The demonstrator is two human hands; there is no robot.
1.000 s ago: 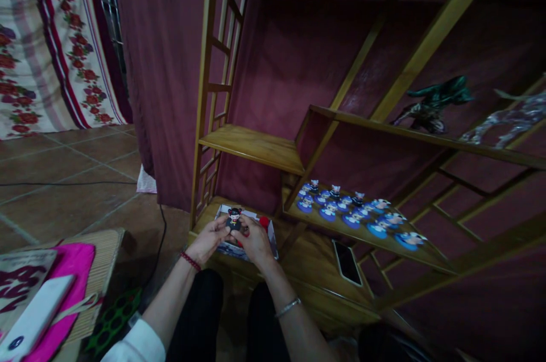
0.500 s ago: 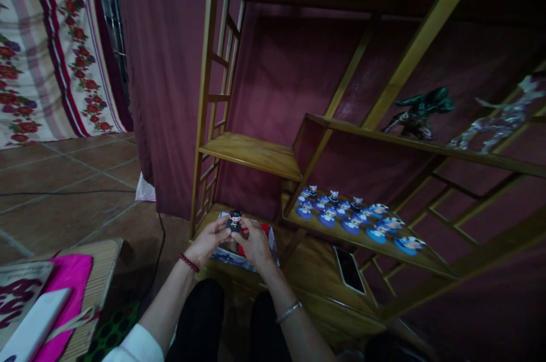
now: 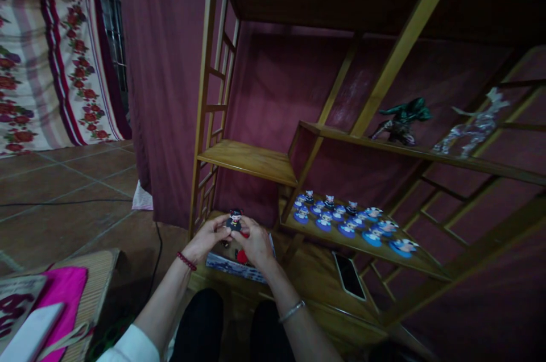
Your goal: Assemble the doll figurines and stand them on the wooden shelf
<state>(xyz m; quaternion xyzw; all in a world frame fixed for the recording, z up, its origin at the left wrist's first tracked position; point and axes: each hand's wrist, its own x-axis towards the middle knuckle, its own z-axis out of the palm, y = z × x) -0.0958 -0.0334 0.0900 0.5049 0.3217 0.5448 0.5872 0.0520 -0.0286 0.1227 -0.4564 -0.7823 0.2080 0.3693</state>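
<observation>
Figurine point(image 3: 235, 220) has shifted slightly relative to the box point(image 3: 222, 263), the left hand point(image 3: 208, 240) and right hand point(image 3: 257, 244) fingers still grasping it, unplaced.

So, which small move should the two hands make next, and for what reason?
I would probably carry the dark figurine rightwards, toward the lower shelf: the left hand and right hand both hold it, seemingly over the open box, and three similar figurines already stand on that shelf.

On my feed, both forearms point(image 3: 167, 295) reach forward, converging; left hand point(image 3: 209, 238) and right hand point(image 3: 257, 245) close together, each curled in a pinching grip.
</observation>
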